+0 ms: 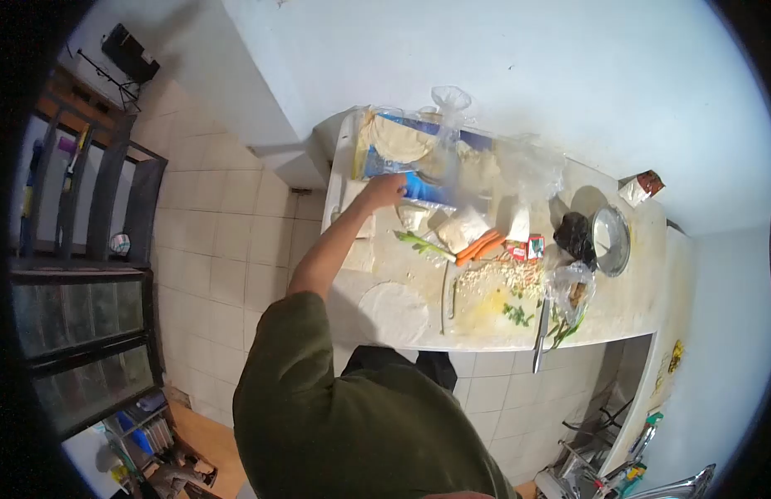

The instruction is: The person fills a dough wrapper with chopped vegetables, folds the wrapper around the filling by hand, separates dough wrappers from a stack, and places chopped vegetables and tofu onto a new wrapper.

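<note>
My left hand [387, 190] reaches over the counter to the front edge of a blue plastic package [427, 188]; its fingers are closed, and what they hold is too small to make out. Behind it lies pale dough [399, 140] on blue and yellow plastic. Below the hand are a small white bag [413, 217], a green stalk [424, 244] and orange carrots [480, 248]. A thin round white sheet [394, 313] lies near the front edge. My right hand is not in view.
Chopped pieces [506, 279] and green leaves [517, 313] lie on the counter [477, 333]. A knife [541, 337] sticks out over the front edge. Farther right are a black bag [575, 239] and a metal bowl [611, 240]. Shelves [86, 200] stand at the left.
</note>
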`<state>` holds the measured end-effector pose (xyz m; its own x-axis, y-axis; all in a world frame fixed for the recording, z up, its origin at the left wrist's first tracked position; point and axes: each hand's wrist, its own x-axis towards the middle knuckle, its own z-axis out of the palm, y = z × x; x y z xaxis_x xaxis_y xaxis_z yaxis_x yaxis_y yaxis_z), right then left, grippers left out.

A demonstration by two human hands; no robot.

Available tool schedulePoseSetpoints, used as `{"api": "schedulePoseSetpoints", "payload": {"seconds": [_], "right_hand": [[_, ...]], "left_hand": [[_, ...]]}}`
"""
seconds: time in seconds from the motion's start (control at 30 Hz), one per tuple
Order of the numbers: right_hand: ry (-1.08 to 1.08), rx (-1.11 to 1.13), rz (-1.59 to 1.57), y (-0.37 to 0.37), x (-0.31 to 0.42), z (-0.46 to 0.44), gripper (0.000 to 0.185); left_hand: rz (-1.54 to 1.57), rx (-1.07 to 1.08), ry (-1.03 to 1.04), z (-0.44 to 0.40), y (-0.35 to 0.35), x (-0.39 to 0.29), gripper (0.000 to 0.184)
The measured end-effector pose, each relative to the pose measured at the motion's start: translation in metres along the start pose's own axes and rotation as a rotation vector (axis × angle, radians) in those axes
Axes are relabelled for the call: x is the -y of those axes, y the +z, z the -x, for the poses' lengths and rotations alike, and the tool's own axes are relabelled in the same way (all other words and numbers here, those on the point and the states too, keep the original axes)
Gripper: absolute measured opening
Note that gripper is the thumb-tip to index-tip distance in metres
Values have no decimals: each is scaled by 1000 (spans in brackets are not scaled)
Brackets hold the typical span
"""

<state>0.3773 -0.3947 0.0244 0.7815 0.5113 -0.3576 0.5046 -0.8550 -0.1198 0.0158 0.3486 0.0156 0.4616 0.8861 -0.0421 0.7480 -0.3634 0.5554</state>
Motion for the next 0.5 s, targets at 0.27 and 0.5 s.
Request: {"api": "schedulePoseSetpoints", "payload": {"seconds": [0.27,0.5], "right_hand": [[297,223,-113,-22,57,41,71],[414,320,-160,-43,97,34,67]], "left_hand": [[-238,25,25,-157,-15,36,46],[-439,30,85,-177,-43,63,48]]}}
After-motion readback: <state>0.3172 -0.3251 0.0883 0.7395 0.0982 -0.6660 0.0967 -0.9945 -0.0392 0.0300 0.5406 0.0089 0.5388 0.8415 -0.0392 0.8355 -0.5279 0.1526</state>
